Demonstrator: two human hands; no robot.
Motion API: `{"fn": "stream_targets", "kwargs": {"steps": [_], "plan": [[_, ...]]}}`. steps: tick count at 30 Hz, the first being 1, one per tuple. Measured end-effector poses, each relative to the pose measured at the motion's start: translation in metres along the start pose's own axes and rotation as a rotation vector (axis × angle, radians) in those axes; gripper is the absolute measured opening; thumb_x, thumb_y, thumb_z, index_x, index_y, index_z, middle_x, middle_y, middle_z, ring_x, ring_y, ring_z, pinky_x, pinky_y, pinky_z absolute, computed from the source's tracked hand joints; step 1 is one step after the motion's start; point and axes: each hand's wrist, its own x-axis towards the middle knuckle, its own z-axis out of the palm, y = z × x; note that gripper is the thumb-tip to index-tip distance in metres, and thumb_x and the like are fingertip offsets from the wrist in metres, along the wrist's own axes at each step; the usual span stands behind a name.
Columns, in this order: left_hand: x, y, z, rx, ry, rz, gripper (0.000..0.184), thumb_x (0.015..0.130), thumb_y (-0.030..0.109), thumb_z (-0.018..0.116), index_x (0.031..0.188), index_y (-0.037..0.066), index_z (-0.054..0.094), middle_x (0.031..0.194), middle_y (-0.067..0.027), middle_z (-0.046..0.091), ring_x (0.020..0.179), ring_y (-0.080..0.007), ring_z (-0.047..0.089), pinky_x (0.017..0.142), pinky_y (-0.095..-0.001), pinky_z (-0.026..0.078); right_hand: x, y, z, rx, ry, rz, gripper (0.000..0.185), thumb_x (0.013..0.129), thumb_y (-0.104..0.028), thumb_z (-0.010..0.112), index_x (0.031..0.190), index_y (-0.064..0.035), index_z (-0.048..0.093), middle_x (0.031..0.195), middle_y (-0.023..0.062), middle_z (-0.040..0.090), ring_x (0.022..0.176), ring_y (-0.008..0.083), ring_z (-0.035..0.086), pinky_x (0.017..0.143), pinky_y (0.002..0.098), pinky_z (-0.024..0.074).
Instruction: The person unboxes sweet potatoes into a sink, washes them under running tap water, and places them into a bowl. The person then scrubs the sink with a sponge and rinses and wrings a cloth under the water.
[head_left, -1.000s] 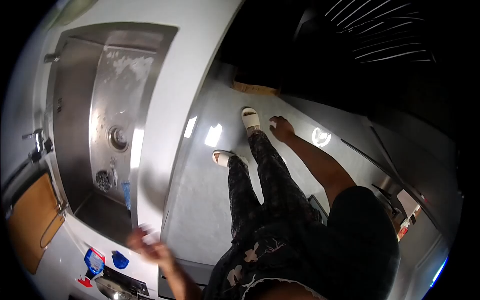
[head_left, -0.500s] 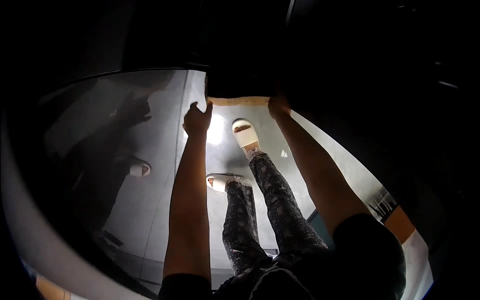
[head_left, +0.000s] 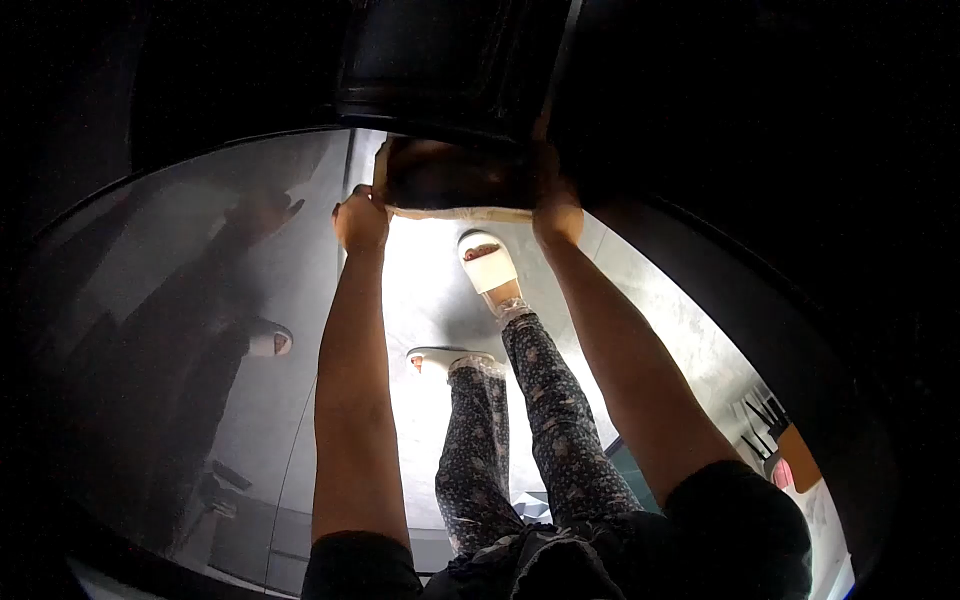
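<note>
A dark box-like thing with a pale brown rim (head_left: 460, 213) is held out in front of me, above my feet. My left hand (head_left: 361, 220) is closed on its left edge. On its right side my right hand (head_left: 557, 215) grips the edge, with the fingers partly lost in shadow. The inside of the box is dark, and what it holds, if anything, cannot be made out. Just beyond it is a black panel (head_left: 440, 70) with a raised border.
Below are my feet in white slippers (head_left: 490, 268) on a grey floor (head_left: 430, 460). A glossy surface (head_left: 190, 350) at the left shows a reflection. At the lower right are an orange-brown board (head_left: 797, 458) and some dark-handled items (head_left: 765, 415).
The view has swung from the sink to the dark area. Both hands have come to the box's sides and now hold it. Since half a second ago, more of its dark interior shows.
</note>
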Motion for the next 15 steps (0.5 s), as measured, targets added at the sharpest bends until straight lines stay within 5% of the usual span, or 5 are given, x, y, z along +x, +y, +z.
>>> {"fn": "stream_targets", "kwargs": {"steps": [9, 15], "plan": [[-0.142, -0.022, -0.047, -0.111, 0.009, 0.048, 0.014, 0.079, 0.016, 0.054, 0.080, 0.003, 0.060, 0.064, -0.0153, 0.060, 0.060, -0.0334, 0.058, 0.061, -0.0414, 0.045, -0.099, 0.022, -0.119, -0.024, -0.213, -0.045, 0.015, 0.081, -0.019, 0.051, 0.085, -0.0051, 0.056, 0.086, 0.0162, 0.058, 0.081, 0.0351, 0.057, 0.069, 0.0422, 0.0456], [-0.286, 0.003, -0.174, -0.262, -0.041, -0.109, 0.014, 0.081, 0.016, 0.053, 0.081, 0.003, 0.057, 0.072, -0.0133, 0.061, 0.068, -0.0319, 0.058, 0.062, -0.0410, 0.044, -0.160, -0.012, -0.280, 0.102, -0.324, -0.173, 0.014, 0.080, -0.014, 0.054, 0.088, -0.0035, 0.056, 0.084, 0.0173, 0.058, 0.074, 0.0338, 0.058, 0.064, 0.0400, 0.0464]]}}
